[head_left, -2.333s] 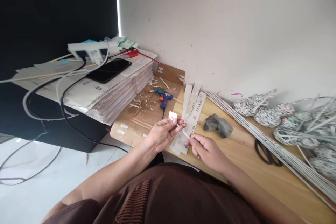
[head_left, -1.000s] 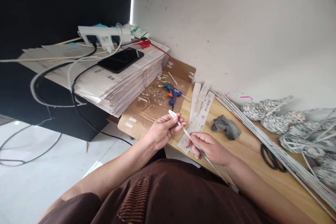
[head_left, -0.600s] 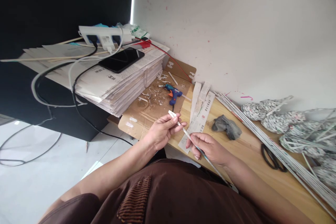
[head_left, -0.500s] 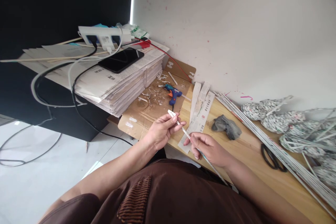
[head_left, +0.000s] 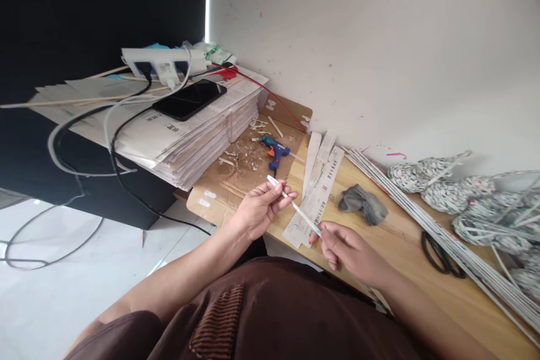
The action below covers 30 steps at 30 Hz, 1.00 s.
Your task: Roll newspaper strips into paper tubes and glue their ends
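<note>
A thin rolled paper tube [head_left: 302,214] slants between my two hands, its pale flattened tip poking out past the thumb. My left hand [head_left: 264,206] pinches it close to that upper end. Lower down, the fingers of my right hand [head_left: 343,244] close around the tube where a light blue patch shows. Just beyond the left hand, a blue glue gun [head_left: 277,153] lies on a scrap-littered cardboard sheet [head_left: 215,191]. Printed paper strips [head_left: 314,202] lie on the wooden table behind the tube.
A tall newspaper stack [head_left: 202,146] carries a black phone [head_left: 189,99] and a white power strip [head_left: 164,62] with looping cables. To the right lie a grey cloth [head_left: 363,205], long paper tubes [head_left: 422,219], black scissors handles [head_left: 436,253] and coiled paper bundles [head_left: 447,191] along the wall.
My right hand has slid down and right along the tube, away from the left hand, so more of the tube shows between them. The left hand stays nearly in place.
</note>
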Available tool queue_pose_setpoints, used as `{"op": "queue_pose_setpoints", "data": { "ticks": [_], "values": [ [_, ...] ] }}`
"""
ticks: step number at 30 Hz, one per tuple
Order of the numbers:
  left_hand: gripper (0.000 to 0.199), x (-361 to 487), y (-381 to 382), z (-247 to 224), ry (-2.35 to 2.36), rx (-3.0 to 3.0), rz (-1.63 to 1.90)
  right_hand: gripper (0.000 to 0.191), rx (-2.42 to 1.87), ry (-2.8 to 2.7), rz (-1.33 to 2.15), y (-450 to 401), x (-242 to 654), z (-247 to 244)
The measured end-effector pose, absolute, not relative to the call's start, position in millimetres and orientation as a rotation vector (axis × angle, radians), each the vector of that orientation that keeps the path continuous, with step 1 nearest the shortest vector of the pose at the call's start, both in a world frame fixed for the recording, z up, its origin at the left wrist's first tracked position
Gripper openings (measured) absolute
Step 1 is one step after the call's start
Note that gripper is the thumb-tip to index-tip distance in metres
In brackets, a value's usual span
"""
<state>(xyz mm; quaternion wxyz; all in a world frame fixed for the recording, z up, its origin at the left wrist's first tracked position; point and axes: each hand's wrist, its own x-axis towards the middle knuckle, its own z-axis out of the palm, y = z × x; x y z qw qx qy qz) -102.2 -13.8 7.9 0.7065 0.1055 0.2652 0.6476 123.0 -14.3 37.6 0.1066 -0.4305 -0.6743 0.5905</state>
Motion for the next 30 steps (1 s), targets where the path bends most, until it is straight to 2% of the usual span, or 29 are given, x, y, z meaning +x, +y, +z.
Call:
{"op": "queue_pose_setpoints", "data": {
  "ticks": [3, 5, 7, 9, 11, 15, 20, 26, 29, 30],
  "values": [
    [0.007, -103, -13, 7, 0.618, 0.238, 1.467, 0.035, -1.36, -2.177, 1.229, -18, 134, 35],
    [0.008, -101, -12, 7, 0.615, 0.246, 1.461, 0.039, -1.386, -2.071, 1.404, -20, 142, 30],
    [0.009, -99, -10, 6, 0.601, 0.255, 1.444, 0.047, -1.331, -1.854, 1.86, -21, 148, 26],
    [0.01, -97, -9, 7, 0.593, 0.258, 1.436, 0.051, -1.255, -1.716, 2.145, -22, 152, 24],
    [0.009, -97, -8, 8, 0.6, 0.256, 1.439, 0.05, -1.294, -1.784, 2.118, -24, 157, 25],
    [0.008, -98, -7, 9, 0.627, 0.254, 1.46, 0.044, -1.454, -1.863, 1.79, -29, 168, 28],
    [0.009, -97, -6, 10, 0.637, 0.27, 1.42, 0.054, -1.347, -1.636, 2.209, -31, 181, 30],
    [0.01, -89, -5, 14, 0.663, 0.31, 1.425, 0.042, -1.367, -1.934, 1.824, -23, 161, 42],
    [0.009, -85, -7, 15, 0.646, 0.308, 1.404, 0.036, -1.346, -2.132, 1.393, -18, 142, 47],
    [0.009, -85, -7, 15, 0.641, 0.306, 1.404, 0.038, -1.339, -2.135, 1.374, -16, 138, 46]
  ]
}}
